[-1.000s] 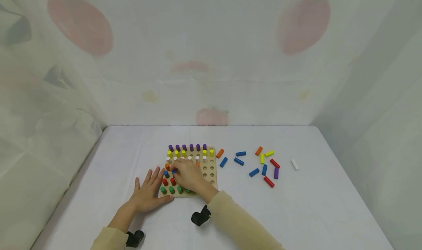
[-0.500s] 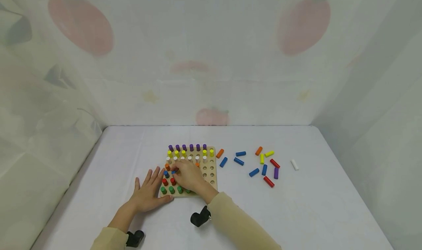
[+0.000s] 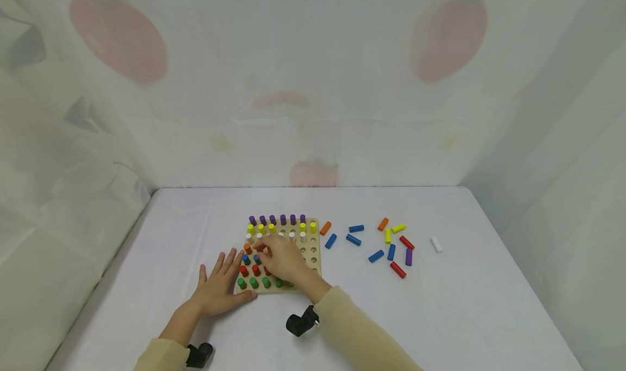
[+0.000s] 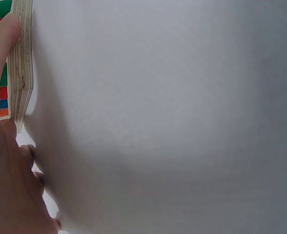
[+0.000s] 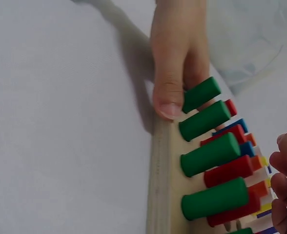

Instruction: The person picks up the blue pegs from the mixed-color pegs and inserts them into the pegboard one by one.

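Observation:
A wooden peg board point(image 3: 308, 255) stands on the white table with coloured pegs upright in rows. My left hand point(image 3: 219, 290) lies with fingers spread along its left side, and the thumb point(image 5: 169, 95) touches the front edge. Over the middle of the board hovers my right hand point(image 3: 283, 259), palm down. Its fingers point(image 5: 286, 183) are loosely bent, with no peg seen between them in the right wrist view. Just below its fingertips a blue peg point(image 3: 257, 259) stands in the second column, right of another blue peg point(image 3: 246, 259). The hand hides some middle holes.
Loose pegs lie right of the board: several blue ones point(image 3: 354, 240), orange point(image 3: 383, 224), yellow point(image 3: 388, 236), red point(image 3: 398, 269) and purple point(image 3: 408, 257). A white peg point(image 3: 436, 244) lies farthest right. Patterned cloth point(image 3: 313, 99) hangs behind the table.
My right fingers have come off the blue peg in the second column, which now shows in its hole, and the hand has lifted slightly. The left hand has stayed in place.

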The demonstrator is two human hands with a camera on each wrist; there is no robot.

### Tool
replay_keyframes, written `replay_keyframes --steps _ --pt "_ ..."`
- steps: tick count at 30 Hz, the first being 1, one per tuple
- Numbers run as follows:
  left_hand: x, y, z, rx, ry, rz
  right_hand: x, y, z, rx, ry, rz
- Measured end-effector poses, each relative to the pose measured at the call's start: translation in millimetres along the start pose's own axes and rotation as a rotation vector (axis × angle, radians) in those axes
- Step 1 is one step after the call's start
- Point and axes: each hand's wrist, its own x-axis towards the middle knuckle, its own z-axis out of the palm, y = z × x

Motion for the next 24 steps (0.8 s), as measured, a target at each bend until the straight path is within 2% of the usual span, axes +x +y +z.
replay_keyframes --steps 6,12,19,24 --pt "-0.6 0.9 0.1 -0.002 0.006 -0.001 -6.4 7.3 -16.4 0.063 0.066 -0.032" --pt "-0.1 -1.7 2.2 0.003 0.012 0.001 -13.4 16.1 -31.0 0.152 0.07 -0.003" --pt "-0.1 -2.1 2.6 -0.002 0.016 0.0 -21.0 34.7 -43.9 0.17 0.164 -0.034" --pt "-0.1 -1.9 2.6 -0.007 0.017 0.005 -23.1 54.7 -49.7 0.177 0.235 0.032"
